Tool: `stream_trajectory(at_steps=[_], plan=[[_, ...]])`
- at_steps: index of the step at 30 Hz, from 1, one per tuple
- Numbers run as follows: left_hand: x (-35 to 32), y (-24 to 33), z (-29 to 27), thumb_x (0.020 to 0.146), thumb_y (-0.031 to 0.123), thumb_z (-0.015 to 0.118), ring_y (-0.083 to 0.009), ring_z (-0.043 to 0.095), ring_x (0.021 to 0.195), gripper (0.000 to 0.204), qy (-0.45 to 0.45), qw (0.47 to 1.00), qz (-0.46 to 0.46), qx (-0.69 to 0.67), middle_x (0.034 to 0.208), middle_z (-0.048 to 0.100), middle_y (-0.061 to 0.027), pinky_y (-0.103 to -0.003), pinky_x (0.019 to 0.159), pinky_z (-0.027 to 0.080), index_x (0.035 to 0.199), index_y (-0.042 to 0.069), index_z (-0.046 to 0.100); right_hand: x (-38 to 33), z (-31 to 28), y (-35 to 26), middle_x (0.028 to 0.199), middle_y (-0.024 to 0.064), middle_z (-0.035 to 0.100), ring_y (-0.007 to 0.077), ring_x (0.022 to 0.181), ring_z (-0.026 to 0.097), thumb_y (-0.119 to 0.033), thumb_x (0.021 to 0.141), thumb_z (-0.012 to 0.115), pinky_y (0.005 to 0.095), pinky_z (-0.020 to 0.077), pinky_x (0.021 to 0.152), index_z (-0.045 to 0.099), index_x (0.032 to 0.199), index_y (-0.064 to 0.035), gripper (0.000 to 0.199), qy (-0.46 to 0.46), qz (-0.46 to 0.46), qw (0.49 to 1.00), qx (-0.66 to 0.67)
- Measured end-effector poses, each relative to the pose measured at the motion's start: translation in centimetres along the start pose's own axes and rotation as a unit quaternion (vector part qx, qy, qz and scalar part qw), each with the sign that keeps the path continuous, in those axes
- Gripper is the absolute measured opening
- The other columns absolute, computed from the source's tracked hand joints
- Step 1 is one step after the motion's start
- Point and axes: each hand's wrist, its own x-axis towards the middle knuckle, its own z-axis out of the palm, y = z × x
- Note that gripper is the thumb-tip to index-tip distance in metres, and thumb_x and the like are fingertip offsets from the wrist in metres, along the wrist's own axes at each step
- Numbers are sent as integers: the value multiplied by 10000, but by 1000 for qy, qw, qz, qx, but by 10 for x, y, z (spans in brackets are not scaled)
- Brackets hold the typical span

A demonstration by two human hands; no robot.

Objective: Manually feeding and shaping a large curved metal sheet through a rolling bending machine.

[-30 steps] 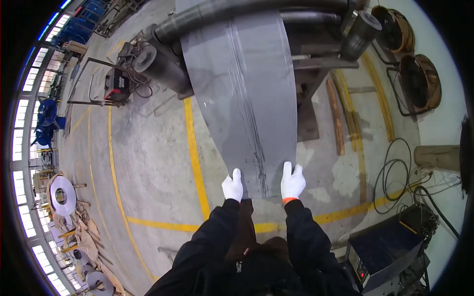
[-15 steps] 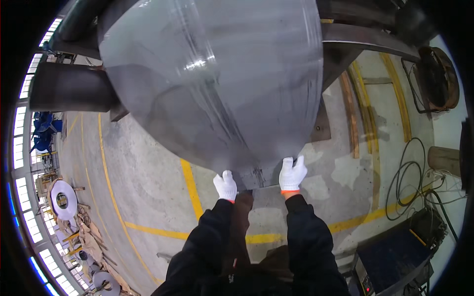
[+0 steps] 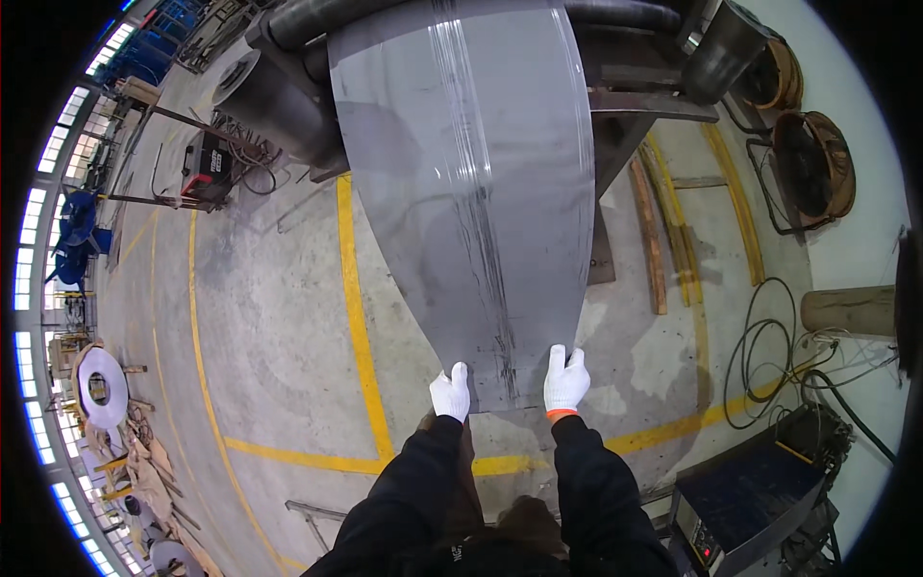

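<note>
A large grey metal sheet (image 3: 413, 163) narrows toward me, its far end lying over a dark roller (image 3: 336, 17). Dark streaks and bright scuffs run lengthwise along its middle. My left hand (image 3: 449, 391), in a white knitted glove, is closed on the left corner of the near edge, thumb on top. At the right corner my right hand (image 3: 566, 379), gloved alike with an orange cuff, grips the sheet with its thumb uppermost. The fingers under the sheet are hidden in both hands.
A dark steel frame (image 3: 635, 106) stands beneath the sheet. Left are a thick metal cylinder (image 3: 288, 106) and a red-and-black machine (image 3: 205, 168). Timber beams (image 3: 649, 236), coiled cables (image 3: 769, 337) and a dark blue cabinet (image 3: 750, 500) lie to the right. Yellow lines (image 3: 356, 317) mark the floor.
The sheet's near end has come down and closer to me, with both hands still gripping it. The roller behind and more of the machine at left now show.
</note>
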Motion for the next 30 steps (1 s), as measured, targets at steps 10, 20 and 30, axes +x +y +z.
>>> stream_trajectory(at_steps=[10,20,30], plan=[[108,-77,53,1019,432,625,-331,579,688,582,-12,996,-16,88,697,576,-253,-522,722,459,876,-123,525,82,133,46,722,201,647,460,668,647,-484,958,650,524,497,629,631,961,-42,443,38,-93,988,121],[116,-121,42,979,525,701,-396,642,593,669,-101,972,58,203,597,614,-241,-524,615,478,765,-95,572,77,152,82,688,202,598,480,659,617,-578,964,632,547,466,608,619,994,-40,539,46,-125,988,76],[-23,-26,-37,970,614,691,-466,703,1085,745,-275,924,-53,262,1072,743,-296,-481,912,546,1099,-120,667,-31,12,97,838,246,720,488,793,697,-533,976,612,573,537,729,670,1116,-54,503,-18,-35,997,-71]])
